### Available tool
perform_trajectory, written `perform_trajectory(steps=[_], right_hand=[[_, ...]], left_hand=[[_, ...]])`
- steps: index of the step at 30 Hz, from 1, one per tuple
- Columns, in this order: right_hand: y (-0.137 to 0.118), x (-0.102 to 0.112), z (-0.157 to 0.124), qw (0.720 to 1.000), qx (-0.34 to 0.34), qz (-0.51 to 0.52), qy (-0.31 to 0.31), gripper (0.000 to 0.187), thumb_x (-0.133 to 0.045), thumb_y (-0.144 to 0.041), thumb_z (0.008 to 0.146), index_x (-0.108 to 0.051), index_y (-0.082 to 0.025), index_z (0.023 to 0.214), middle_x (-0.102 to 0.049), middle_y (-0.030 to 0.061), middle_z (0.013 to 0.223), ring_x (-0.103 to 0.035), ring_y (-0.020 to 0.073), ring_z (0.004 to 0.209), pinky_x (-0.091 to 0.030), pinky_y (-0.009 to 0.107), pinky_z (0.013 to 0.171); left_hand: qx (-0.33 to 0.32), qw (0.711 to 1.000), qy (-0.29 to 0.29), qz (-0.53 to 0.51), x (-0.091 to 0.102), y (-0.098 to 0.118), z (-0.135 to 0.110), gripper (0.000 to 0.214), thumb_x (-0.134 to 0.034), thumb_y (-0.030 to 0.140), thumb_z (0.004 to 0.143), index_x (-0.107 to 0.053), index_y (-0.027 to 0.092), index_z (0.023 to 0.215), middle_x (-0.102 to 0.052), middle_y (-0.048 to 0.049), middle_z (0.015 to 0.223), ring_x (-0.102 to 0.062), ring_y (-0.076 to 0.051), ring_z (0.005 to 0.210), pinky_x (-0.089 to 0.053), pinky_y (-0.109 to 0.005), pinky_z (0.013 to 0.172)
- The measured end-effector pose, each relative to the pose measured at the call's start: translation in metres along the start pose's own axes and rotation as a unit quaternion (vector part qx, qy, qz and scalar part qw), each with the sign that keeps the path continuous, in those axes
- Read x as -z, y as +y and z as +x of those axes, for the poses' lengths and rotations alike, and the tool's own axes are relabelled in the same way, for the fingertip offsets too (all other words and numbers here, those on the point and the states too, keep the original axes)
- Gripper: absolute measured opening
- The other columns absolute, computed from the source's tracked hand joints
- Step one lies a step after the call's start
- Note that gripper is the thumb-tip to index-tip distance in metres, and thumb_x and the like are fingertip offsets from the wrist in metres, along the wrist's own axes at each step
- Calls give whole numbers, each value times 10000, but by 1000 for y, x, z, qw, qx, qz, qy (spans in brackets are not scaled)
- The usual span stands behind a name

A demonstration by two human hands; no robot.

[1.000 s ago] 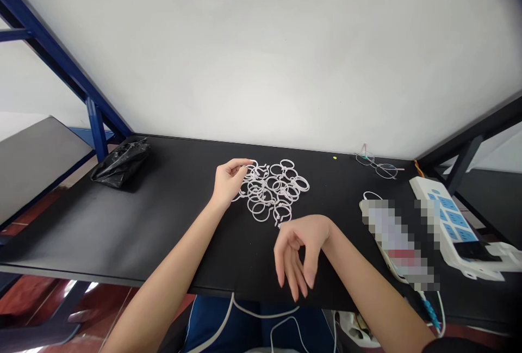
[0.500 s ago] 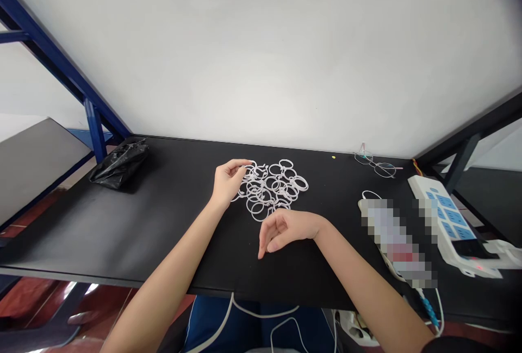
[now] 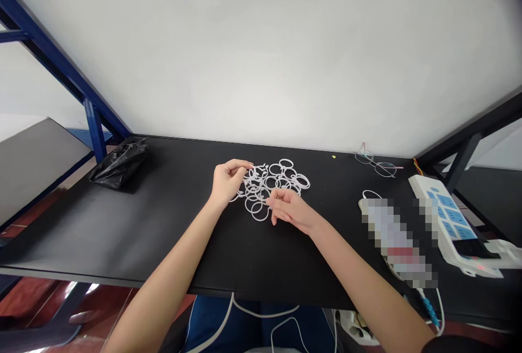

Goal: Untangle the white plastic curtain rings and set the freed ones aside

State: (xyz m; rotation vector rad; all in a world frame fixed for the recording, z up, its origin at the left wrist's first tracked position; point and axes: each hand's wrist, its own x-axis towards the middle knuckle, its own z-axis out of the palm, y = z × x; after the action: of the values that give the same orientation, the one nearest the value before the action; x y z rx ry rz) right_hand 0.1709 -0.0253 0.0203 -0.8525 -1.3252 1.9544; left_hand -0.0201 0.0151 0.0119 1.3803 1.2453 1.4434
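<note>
A pile of thin white rings (image 3: pixel 260 212), several with small hooked or knobbed ends, lies loosely overlapped on the black tabletop (image 3: pixel 196 162). My left hand (image 3: pixel 228 181) is at the pile's left edge, thumb and forefinger closed on a white ring (image 3: pixel 252 171). At the front right of the pile, my right hand (image 3: pixel 291 209) has its thumb and fingers pressed together against the end of another white ring. The fingers hide part of that ring, and my right hand covers some of the rings behind it.
A crumpled black plastic bag (image 3: pixel 120 163) lies at the left. To the right are eyeglasses (image 3: pixel 385 169), a blurred-out phone-like device (image 3: pixel 397 244) with a cable, and a white power strip (image 3: pixel 442 217). A white wall (image 3: pixel 261 59) rises behind the table.
My right hand has moved forward from the pile's front edge onto the rings, and its fingers have closed. My left hand has stayed nearly in place.
</note>
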Motion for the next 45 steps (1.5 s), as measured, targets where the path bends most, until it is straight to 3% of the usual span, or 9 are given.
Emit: perform_trajectory(steps=[2,6,9,11,18,22,27,32,45], right_hand=[[0,-1,1,999,19,21,38,333,-738,-425,772,-533,-184,668,-360,-153,331,-239,19,311,-524,237,531],[-3,-2,1,997,19,52,50,310,-764,-376,749,-600,-176,920,-654,-56,609,-463,30,367,-535,220,528],[-4,-1,1,996,-17,81,37,378,-770,-386,744,-581,-181,1000,-729,42,895,-626,75,506,-546,213,515],[-4,-1,1,994,-34,101,24,372,-732,-451,773,-584,-171,970,-732,72,936,-668,106,564,-544,208,495],[-1,-1,2,993,-31,111,24,287,-711,-408,812,-608,-161,916,-752,72,875,-708,130,638,-531,175,490],[1,-4,2,994,-30,103,30,281,-721,-404,807,-586,-173,893,-756,79,911,-737,172,764,-547,202,554],[3,-5,2,992,-21,122,36,265,-763,-367,769,-621,-153,835,-758,83,907,-730,159,790,-565,249,703],[4,-5,3,987,-12,153,54,228,-789,-327,742,-661,-154,820,-740,22,767,-674,93,628,-554,231,665],[7,-2,5,976,-8,201,80,246,-834,-312,681,-645,-157,659,-650,-34,579,-553,52,478,-483,197,540]], left_hand=[[-3,1000,-3,0,0,-1,0,182,-542,167,709,-723,144,710,-742,-62,856,-643,-136,677,-521,-229,597],[8,998,-61,-25,-6,-2,-5,173,-559,160,712,-729,142,738,-734,-58,853,-628,-118,635,-567,-276,691],[17,992,-123,-37,-10,0,-10,194,-569,170,736,-743,150,821,-726,-65,947,-562,-68,525,-538,-236,572],[13,988,-153,-36,-11,2,-12,189,-586,177,750,-744,150,850,-714,-81,989,-552,-63,514,-468,-197,468],[-60,983,-171,-19,-9,9,-13,151,-597,162,784,-745,164,815,-724,-100,974,-678,-181,819,-522,-243,607],[-72,984,-161,-1,-13,9,-15,157,-579,157,798,-736,169,801,-733,-99,968,-684,-193,859,-516,-244,601],[-50,985,-164,-32,-19,10,-20,117,-613,214,807,-711,151,818,-727,-102,963,-684,-163,739,-531,-250,605],[9,982,-183,-37,-19,12,-22,192,-653,299,819,-684,144,928,-696,-57,770,-601,-105,526,-480,-214,478],[18,976,-200,-81,-19,13,-21,201,-647,306,821,-679,143,934,-630,-16,689,-557,-94,542,-519,-229,552]])
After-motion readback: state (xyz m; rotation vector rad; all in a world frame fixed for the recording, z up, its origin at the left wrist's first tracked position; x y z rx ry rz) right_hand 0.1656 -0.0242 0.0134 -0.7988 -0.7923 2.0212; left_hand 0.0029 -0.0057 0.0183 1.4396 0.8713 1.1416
